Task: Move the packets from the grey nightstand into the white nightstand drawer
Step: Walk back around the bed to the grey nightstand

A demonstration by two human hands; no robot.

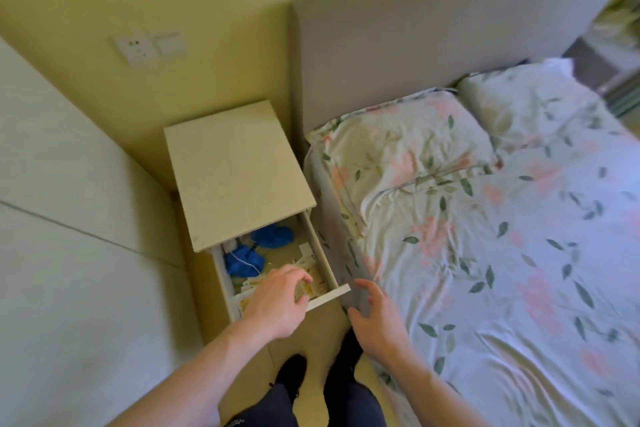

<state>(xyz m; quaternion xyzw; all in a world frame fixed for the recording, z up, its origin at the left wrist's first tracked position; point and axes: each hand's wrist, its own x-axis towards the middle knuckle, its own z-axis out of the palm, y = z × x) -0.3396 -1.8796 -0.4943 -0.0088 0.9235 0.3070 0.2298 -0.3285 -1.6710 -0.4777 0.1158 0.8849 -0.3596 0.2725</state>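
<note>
A white nightstand (239, 173) stands between the wall and a bed (502, 218) with flowered sheets. Its top drawer (327, 298) is pulled open. Inside lie pale yellow and white packets (313, 282), heaped loosely toward the front, with crumpled blue cloth (272, 236) behind them. The person's left hand (277, 305) reaches palm down over the drawer's front edge, fingers loosely curved above the packets; whether it holds any I cannot tell. The right hand (375, 317) hangs just beside the drawer's front corner, fingers spread and relaxed, holding nothing, close to the bed's edge.
</note>
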